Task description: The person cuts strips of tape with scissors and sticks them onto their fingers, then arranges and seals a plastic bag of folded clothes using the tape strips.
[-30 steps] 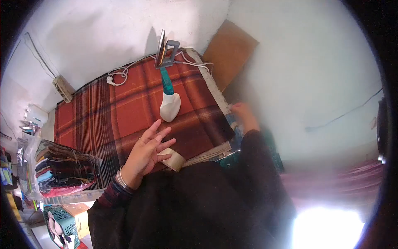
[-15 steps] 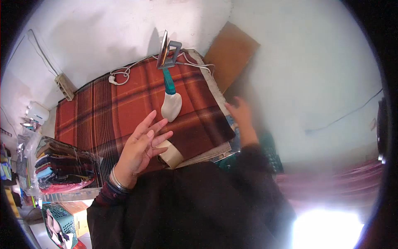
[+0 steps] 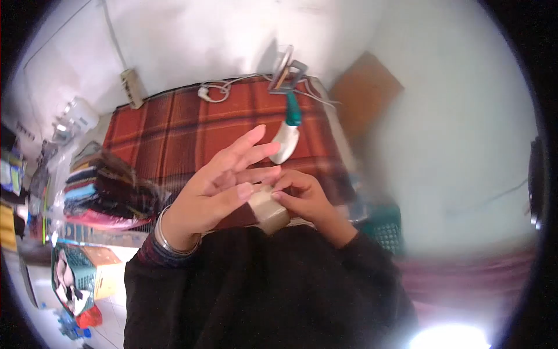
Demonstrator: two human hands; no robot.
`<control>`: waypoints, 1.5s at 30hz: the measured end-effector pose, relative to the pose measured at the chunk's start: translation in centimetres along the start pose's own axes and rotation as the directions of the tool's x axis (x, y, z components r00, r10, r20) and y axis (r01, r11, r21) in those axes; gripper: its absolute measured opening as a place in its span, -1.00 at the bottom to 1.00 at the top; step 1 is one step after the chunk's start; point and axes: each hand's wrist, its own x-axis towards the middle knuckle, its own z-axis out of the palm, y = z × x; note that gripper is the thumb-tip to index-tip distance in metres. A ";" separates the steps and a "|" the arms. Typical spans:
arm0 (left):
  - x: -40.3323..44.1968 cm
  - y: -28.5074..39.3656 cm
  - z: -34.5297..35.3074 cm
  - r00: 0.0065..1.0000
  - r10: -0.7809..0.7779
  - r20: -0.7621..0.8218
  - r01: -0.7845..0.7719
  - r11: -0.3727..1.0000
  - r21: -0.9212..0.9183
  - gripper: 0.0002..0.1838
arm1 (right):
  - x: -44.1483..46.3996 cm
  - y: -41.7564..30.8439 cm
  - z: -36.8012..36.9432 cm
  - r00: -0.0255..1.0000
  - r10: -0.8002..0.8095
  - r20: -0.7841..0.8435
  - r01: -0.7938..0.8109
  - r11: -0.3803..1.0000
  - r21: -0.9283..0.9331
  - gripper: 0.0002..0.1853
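Note:
My left hand (image 3: 215, 180) is open, with its fingers stretched and spread above the plaid cloth (image 3: 192, 125). At the edge of a beige roll that looks like wide tape (image 3: 269, 214), the thumb and fingers of my right hand (image 3: 308, 200) are pinched together. The roll is close to the left thumb; whether that hand bears it, I cannot tell. Just beyond my fingers lies a white spray bottle (image 3: 286, 142) with a green trigger head. A clothes iron (image 3: 285, 75) stands on its heel at the far edge of the cloth.
Folded clothes in clear plastic (image 3: 96, 192) are stacked on the left. A power strip (image 3: 132, 90) hangs by the wall, near the iron's coiled cord (image 3: 216, 91). Brown cardboard (image 3: 369, 90) leans at the right, and a green basket (image 3: 386, 227) stands below it.
My right hand has come in from the right side to the beige roll, and its fingers have closed. My left hand stays spread. The whole view has shifted, moving the scene rightward.

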 end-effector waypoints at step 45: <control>-18.3 -0.5 -17.1 0.983 0.035 -0.180 -0.053 0.994 -0.098 -0.24 | 9.0 -1.4 22.6 0.982 0.153 0.114 -0.110 0.941 -0.319 -0.91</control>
